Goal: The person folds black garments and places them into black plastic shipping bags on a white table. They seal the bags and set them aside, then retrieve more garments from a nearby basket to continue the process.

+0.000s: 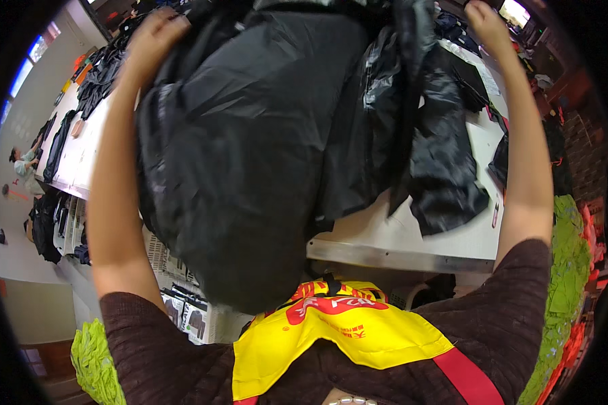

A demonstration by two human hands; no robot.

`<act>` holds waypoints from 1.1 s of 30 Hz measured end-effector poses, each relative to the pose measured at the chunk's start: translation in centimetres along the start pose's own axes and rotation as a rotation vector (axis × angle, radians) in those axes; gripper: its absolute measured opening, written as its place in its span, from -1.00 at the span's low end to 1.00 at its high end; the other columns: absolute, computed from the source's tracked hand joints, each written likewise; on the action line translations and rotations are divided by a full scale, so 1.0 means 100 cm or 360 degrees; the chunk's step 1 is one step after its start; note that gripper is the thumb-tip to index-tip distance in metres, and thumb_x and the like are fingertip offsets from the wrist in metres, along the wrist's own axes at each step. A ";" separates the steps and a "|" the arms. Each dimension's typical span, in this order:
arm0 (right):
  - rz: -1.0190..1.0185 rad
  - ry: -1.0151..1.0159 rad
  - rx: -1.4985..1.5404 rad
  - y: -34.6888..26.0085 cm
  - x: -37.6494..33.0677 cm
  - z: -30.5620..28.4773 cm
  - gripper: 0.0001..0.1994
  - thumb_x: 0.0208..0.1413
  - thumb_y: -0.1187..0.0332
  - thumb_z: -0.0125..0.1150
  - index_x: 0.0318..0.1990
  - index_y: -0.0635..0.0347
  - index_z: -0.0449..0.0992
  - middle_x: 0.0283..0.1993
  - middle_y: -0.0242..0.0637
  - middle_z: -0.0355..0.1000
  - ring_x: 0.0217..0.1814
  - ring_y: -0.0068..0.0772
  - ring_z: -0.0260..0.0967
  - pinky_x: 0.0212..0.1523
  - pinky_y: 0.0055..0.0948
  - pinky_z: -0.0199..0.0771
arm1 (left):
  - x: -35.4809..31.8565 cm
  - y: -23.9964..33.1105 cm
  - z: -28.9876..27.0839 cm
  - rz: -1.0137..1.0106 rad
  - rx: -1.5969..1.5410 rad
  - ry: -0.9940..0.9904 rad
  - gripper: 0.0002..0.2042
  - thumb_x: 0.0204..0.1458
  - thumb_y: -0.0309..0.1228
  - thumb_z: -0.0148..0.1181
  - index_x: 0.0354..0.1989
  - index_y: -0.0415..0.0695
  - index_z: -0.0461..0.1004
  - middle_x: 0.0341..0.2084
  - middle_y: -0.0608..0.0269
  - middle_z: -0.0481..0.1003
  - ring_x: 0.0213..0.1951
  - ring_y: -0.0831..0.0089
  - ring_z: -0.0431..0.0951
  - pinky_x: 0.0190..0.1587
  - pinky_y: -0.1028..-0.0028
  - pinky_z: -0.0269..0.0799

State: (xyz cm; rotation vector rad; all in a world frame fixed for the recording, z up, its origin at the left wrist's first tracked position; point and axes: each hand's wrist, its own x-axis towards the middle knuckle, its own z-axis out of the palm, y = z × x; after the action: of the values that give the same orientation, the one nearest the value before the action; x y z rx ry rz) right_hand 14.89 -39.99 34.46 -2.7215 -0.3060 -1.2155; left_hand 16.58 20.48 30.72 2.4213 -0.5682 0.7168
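Garment (250, 155), black and bulky, hangs in the air over the near edge of the white table (452, 236), raised so it drapes free. Left hand (154, 34) and right hand (485, 20) each pinch its top edge, far apart.

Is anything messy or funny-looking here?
Nothing looks broken or spilled. The big black garment is bunched and crumpled, held up high by the left hand and right hand, with one wrinkled end drooping onto the white table. More dark clothes lie heaped farther along the tables.
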 end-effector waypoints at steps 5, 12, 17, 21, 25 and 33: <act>0.0647 -0.0804 0.0815 -0.138 -0.228 0.105 -0.61 0.03 0.12 0.15 -0.16 0.30 0.46 -0.19 -0.07 0.47 -0.17 -0.19 0.44 -0.14 -0.32 0.41 | -0.217 -0.015 0.175 -0.0087 0.0635 -0.0869 -0.50 0.00 -0.01 0.05 0.08 -0.02 0.36 0.15 0.08 0.25 0.25 0.10 0.10 0.19 -0.09 -0.03; 0.0797 -0.0405 0.0306 -0.160 -0.334 0.160 -0.47 -0.07 0.19 0.25 0.06 0.21 0.30 -0.02 0.00 0.30 0.02 0.01 0.26 -0.05 -0.17 0.31 | -0.287 -0.019 0.254 -0.0434 0.0586 -0.0821 -0.43 0.03 -0.05 0.05 0.20 -0.03 0.21 0.23 0.02 0.12 0.28 0.15 0.05 0.26 0.00 -0.16; 0.0638 -0.0627 -0.0238 -0.105 -0.367 0.205 -0.63 -0.04 0.07 0.19 -0.14 0.10 0.45 -0.17 -0.24 0.38 -0.11 -0.07 0.30 -0.18 -0.13 0.34 | -0.293 -0.024 0.264 -0.0400 0.0601 -0.0691 -0.39 0.04 0.00 0.00 0.24 -0.01 0.15 0.26 0.04 0.07 0.30 0.15 0.00 0.25 -0.02 -0.16; 0.1726 -0.0966 0.1194 -0.012 -0.327 0.202 -0.77 0.08 0.26 -0.01 -0.44 0.19 0.50 -0.57 -0.27 0.42 -0.53 -0.43 0.42 -0.50 -0.46 0.40 | -0.271 -0.042 0.285 -0.0372 0.0612 -0.0644 -0.38 0.05 0.06 -0.06 0.26 0.01 0.12 0.28 0.06 0.04 0.31 0.15 -0.02 0.25 -0.02 -0.16; 0.1494 -0.1133 0.0699 0.030 -0.282 0.171 -0.74 0.12 0.17 0.01 -0.42 0.18 0.43 -0.59 -0.35 0.34 -0.58 -0.52 0.35 -0.58 -0.48 0.35 | -0.237 -0.053 0.296 -0.0486 0.0564 -0.0782 -0.37 0.03 0.07 -0.03 0.26 0.05 0.12 0.29 0.10 0.02 0.32 0.18 -0.05 0.25 -0.02 -0.15; 0.0834 -0.0833 -0.0298 -0.076 -0.359 0.188 -0.78 -0.02 0.19 0.19 -0.31 0.14 0.49 -0.27 -0.09 0.47 -0.19 0.04 0.41 -0.17 -0.12 0.40 | -0.264 -0.097 0.262 -0.0329 0.0553 -0.0510 -0.40 0.05 0.03 -0.01 0.20 -0.06 0.20 0.23 0.00 0.10 0.26 0.14 0.06 0.24 0.09 -0.06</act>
State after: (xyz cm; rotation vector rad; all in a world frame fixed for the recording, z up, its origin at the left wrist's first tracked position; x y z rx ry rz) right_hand 3.14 -33.17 -4.48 -2.9527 0.4702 -0.4077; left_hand 10.88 18.25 -7.23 2.8942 -0.3240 0.3638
